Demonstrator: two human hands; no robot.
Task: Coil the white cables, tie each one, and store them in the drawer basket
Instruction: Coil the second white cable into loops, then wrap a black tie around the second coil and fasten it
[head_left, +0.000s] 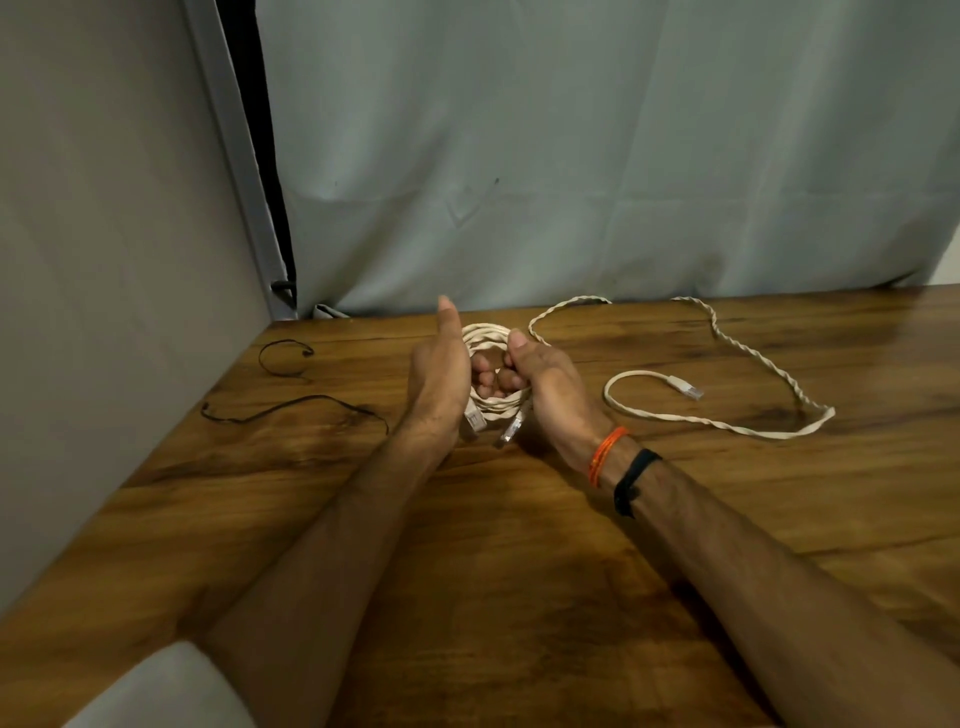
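From my seat I read the table (519, 571) as warm brown wood with darker streaks of grain. The coiled cable (491, 364) is off-white with a twisted, braid-like pattern — its plugs (475, 418) look clear to whitish. The loose cable (748, 358) lying on the wood shows the same cream twist. Two thin ties (291, 410) are black. On my right wrist I see an orange thread band (605, 457) and a black band (631, 483). The curtain (597, 156) behind is pale grey-green — plain, unpatterned.
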